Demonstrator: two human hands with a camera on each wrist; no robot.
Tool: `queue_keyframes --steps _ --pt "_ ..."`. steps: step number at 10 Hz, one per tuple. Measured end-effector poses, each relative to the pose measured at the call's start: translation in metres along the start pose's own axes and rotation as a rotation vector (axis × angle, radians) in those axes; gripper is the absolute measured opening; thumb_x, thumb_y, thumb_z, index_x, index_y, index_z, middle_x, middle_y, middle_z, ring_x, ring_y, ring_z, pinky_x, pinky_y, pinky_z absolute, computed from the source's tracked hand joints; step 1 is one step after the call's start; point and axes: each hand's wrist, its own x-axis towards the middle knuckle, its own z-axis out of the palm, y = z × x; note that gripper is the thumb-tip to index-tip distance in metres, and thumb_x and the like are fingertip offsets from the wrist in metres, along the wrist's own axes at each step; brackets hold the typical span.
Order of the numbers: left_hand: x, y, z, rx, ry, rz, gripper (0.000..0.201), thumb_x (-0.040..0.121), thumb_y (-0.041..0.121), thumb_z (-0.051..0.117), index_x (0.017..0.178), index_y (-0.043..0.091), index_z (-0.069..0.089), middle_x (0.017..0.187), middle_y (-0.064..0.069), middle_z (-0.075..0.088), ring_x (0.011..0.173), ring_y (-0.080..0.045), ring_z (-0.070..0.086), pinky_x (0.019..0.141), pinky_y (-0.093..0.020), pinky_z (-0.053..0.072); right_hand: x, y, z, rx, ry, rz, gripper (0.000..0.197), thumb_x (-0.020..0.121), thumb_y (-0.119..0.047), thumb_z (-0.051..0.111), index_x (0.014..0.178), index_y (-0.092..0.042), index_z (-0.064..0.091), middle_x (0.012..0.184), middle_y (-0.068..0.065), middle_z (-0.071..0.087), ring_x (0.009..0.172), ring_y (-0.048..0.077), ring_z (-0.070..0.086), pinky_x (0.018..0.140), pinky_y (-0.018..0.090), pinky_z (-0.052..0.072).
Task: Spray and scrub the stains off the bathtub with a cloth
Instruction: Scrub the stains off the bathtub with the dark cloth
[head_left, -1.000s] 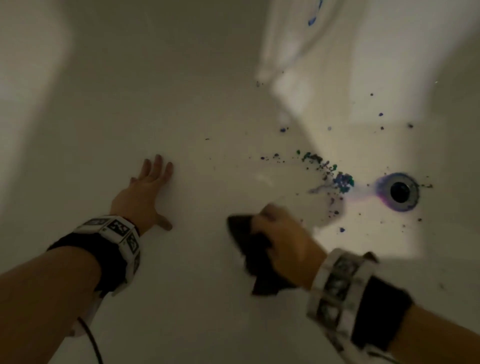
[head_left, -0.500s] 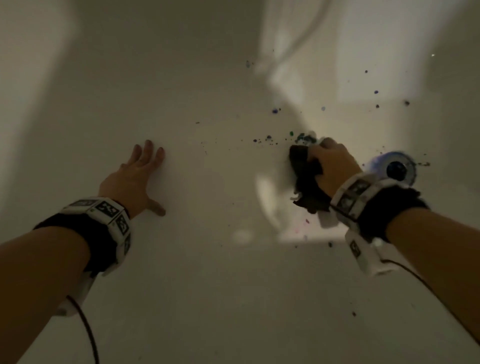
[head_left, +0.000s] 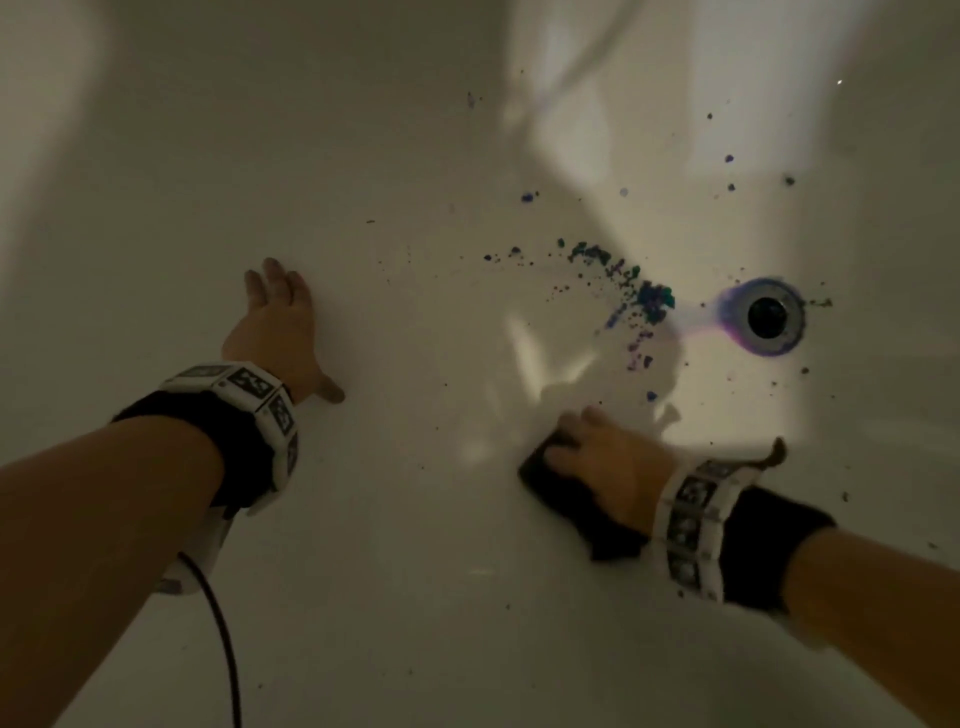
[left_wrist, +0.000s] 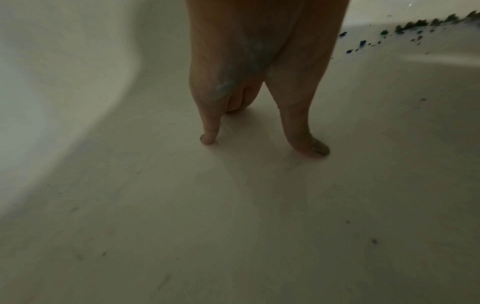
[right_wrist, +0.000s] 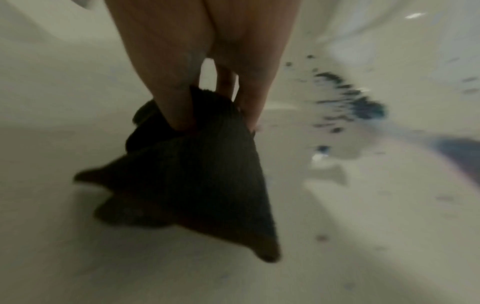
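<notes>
Gripping nothing, the left hand (head_left: 275, 332) is lying flat at centre-left of the head view, its fingers (head_left: 270, 283) straight and spread and its thumb angled out to the right against the white bathtub (head_left: 415, 597) floor; in the left wrist view two fingertips (left_wrist: 315, 147) are pressing down on that floor, and a faint bluish smear is showing on the palm. A black band with a white marker cuff (head_left: 260, 400) is wrapping that wrist, and a dark cable (head_left: 223, 649) is trailing from it toward the bottom edge. Moving right, blue, green and purple stains (head_left: 649, 301) are scattering across the tub floor in the upper-middle of the frame, thickest in a clump just left of the drain (head_left: 768, 318), with loose specks reaching up the lit wall. A purple ring is tinting the surface around the drain. Below the stains, at lower right of the frame, the right hand (head_left: 608, 467) is curling its fingers round a dark cloth (head_left: 545, 475) and pressing it to the tub floor, well short of the thick clump. In the blurred right wrist view the thumb and fingers are pinching the bunched cloth, whose loose corner (right_wrist: 267, 255) is hanging toward the lens.
</notes>
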Motion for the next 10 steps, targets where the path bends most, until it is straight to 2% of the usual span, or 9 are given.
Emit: queue_keyframes --steps 1,2,3,4,5,6,8,9,10 --pt "0.001 -0.001 0.001 -0.005 0.006 -0.004 0.132 0.059 0.031 0.086 0.146 0.000 -0.007 0.153 -0.016 -0.020 0.143 -0.033 -0.011 0.111 -0.049 0.022 0.005 0.052 -0.026 0.111 0.377 0.248 0.049 0.080 -0.030 0.064 0.126 -0.017 0.051 0.118 0.014 0.048 0.106 0.034 0.047 0.094 0.045 0.041" --pt "0.001 0.000 0.001 0.001 -0.003 -0.003 0.132 0.059 0.032 0.086 0.146 -0.001 -0.008 0.153 -0.016 -0.021 0.143 -0.033 -0.012 0.111 -0.049 0.022 0.006 0.094 -0.046 0.176 0.417 0.510 0.034 0.080 -0.021 0.059 0.111 -0.008 0.053 0.108 0.016 0.047 0.098 0.035 0.050 0.085 0.039 0.043" --pt "0.001 -0.001 0.001 0.007 -0.001 -0.005 0.132 0.060 0.032 0.085 0.146 0.000 -0.009 0.153 -0.016 -0.021 0.143 -0.033 -0.012 0.111 -0.049 0.024 0.004 0.081 -0.045 0.201 0.339 0.439 0.032 0.080 -0.009 0.059 0.112 -0.010 0.056 0.114 0.013 0.047 0.104 0.030 0.049 0.083 0.029 0.038" --pt "0.001 0.000 0.001 0.002 -0.005 -0.006 0.132 0.059 0.032 0.085 0.146 0.000 -0.009 0.153 -0.015 -0.022 0.143 -0.032 -0.013 0.111 -0.050 0.025 -0.011 0.020 -0.028 0.299 0.221 0.072 0.035 0.079 -0.029 0.052 0.110 -0.014 0.058 0.112 0.007 0.049 0.100 0.025 0.051 0.085 0.026 0.040" --pt "0.000 -0.001 0.001 0.000 -0.003 -0.003 0.132 0.059 0.033 0.085 0.146 0.001 -0.009 0.153 -0.014 -0.023 0.143 -0.031 -0.013 0.111 -0.050 0.025 -0.007 -0.035 -0.002 0.155 -0.114 -0.225 0.047 0.085 -0.032 0.046 0.127 -0.014 0.046 0.133 0.010 0.036 0.116 0.027 0.041 0.096 0.036 0.041" --pt "0.000 -0.002 0.001 0.002 0.003 0.004 0.132 0.059 0.033 0.085 0.146 0.001 -0.009 0.153 -0.014 -0.022 0.143 -0.031 -0.013 0.111 -0.049 0.025 0.014 -0.038 0.000 0.134 -0.008 -0.155 0.047 0.088 -0.015 0.054 0.133 -0.013 0.042 0.138 0.012 0.031 0.120 0.030 0.035 0.097 0.041 0.041" --pt "0.000 -0.004 -0.001 0.037 -0.024 0.027 0.131 0.062 0.039 0.082 0.146 0.001 -0.012 0.152 -0.016 -0.022 0.143 -0.032 -0.012 0.110 -0.048 0.026 0.046 0.000 -0.055 0.235 0.361 0.245 0.035 0.085 -0.012 0.055 0.120 -0.015 0.047 0.126 0.008 0.037 0.111 0.025 0.039 0.093 0.033 0.040" --pt "0.000 -0.009 -0.003 0.103 -0.033 0.059 0.130 0.065 0.049 0.077 0.145 0.001 -0.013 0.152 -0.017 -0.022 0.143 -0.033 -0.011 0.110 -0.044 0.028 0.043 -0.038 -0.058 0.271 0.282 -0.121 0.034 0.085 -0.016 0.056 0.119 -0.012 0.054 0.122 0.009 0.043 0.109 0.027 0.043 0.094 0.034 0.041" --pt "-0.002 -0.014 -0.005 0.127 -0.040 0.090 0.129 0.067 0.056 0.073 0.145 0.003 -0.015 0.152 -0.016 -0.022 0.143 -0.032 -0.011 0.110 -0.041 0.029 0.048 -0.096 -0.040 0.074 -0.056 -0.513 0.042 0.086 -0.017 0.059 0.126 -0.010 0.048 0.129 0.016 0.039 0.113 0.034 0.040 0.091 0.040 0.043"
